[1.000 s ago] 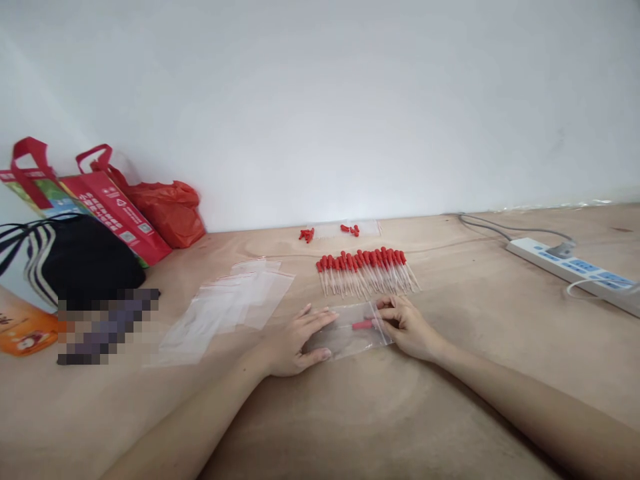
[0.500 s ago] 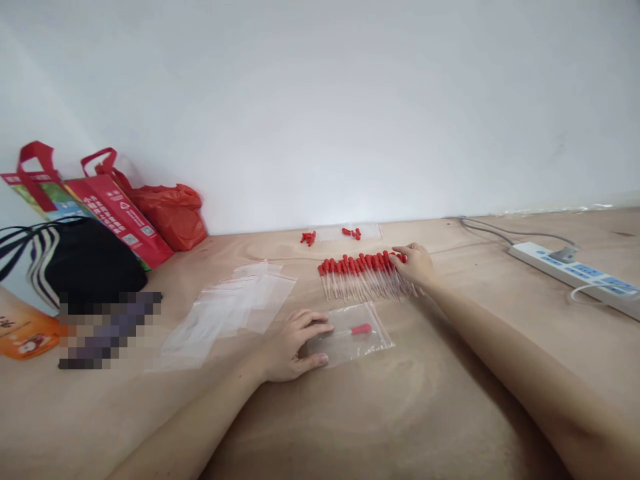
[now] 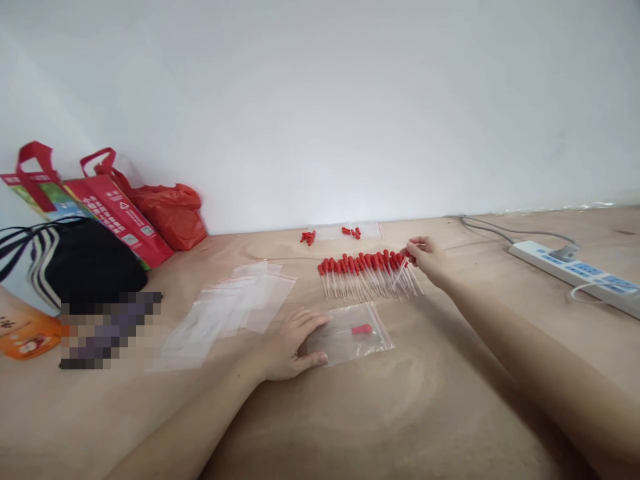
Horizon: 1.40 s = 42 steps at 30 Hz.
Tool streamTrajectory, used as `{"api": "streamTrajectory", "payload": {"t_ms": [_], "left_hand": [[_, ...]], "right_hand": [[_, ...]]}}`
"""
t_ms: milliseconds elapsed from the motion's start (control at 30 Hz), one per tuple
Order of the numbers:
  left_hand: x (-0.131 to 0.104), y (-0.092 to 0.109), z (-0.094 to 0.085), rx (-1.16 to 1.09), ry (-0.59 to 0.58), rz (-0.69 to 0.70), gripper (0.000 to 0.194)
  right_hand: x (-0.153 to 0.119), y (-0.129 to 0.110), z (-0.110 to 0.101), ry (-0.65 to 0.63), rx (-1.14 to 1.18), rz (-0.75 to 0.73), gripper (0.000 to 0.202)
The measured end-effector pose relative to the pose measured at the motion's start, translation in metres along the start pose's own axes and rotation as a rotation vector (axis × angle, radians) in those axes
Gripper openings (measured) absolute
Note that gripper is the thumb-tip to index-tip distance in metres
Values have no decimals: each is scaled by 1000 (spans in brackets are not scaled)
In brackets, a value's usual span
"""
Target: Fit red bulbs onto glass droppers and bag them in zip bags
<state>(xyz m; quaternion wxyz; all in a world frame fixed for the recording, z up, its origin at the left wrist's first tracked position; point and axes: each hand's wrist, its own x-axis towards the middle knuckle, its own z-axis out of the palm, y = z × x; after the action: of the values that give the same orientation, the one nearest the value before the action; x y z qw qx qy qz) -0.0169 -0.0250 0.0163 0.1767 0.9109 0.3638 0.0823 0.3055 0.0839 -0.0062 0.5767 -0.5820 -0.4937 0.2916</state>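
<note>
1. Across the middle of the pale wooden tabletop (image 3: 320,433), see a close row of thin, clear-stemmed droppers with red rubber bulbs (image 3: 350,267).
2. At the row's right end, find the right hand (image 3: 424,259), seemingly pinching one slanted, clear-stemmed dropper (image 3: 401,272) by its red bulb between thumb and forefinger.
3. Nearer, note the left hand (image 3: 295,347), with fingers loosely side by side and thumb spread apart, resting on the left edge of a flat, clear plastic bag (image 3: 350,352). Inside, spot a single red-bulbed dropper (image 3: 362,329).
4. To handle well, grip firmly without squashing the bulb; raise the stem clear of the row before moving it sideways. Press the bag lightly against sliding.
5. Read nothing surely: white Chinese characters and square code-like marks on a glossy red shopping bag (image 3: 113,212), too small; dark marks on an orange packet (image 3: 30,339), cut off by the frame.
</note>
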Motion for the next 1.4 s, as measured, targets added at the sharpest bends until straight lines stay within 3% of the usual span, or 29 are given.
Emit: {"api": "streamTrajectory", "payload": {"t_ms": [200, 333, 500, 667, 767, 1000, 1167, 1267, 1400], "left_hand": [[0, 2, 0, -21, -35, -66, 55], [-1, 3, 0, -33, -22, -52, 55], [0, 2, 0, -36, -41, -90, 59], [-1, -4, 1, -60, -109, -152, 67], [0, -4, 1, -60, -121, -161, 70], [1, -4, 2, -76, -113, -141, 68], [1, -4, 2, -82, -102, -152, 66], [1, -3, 1, -83, -81, -102, 62], [2, -4, 1, -93, -56, -41, 56]], "right_hand": [[-63, 9, -18, 37, 377, 47, 37], [-92, 8, -7, 51, 473, 125, 38], [-103, -1, 10, 36, 531, 230, 40], [-116, -5, 20, -126, 559, 262, 39], [-122, -4, 22, -261, 435, 244, 35], [-120, 3, 26, -386, -129, -145, 22], [-116, -4, 25, -553, -242, -279, 25], [-90, -8, 15, -449, -197, -232, 23], [-26, -11, 1, -130, -404, -187, 21]]}}
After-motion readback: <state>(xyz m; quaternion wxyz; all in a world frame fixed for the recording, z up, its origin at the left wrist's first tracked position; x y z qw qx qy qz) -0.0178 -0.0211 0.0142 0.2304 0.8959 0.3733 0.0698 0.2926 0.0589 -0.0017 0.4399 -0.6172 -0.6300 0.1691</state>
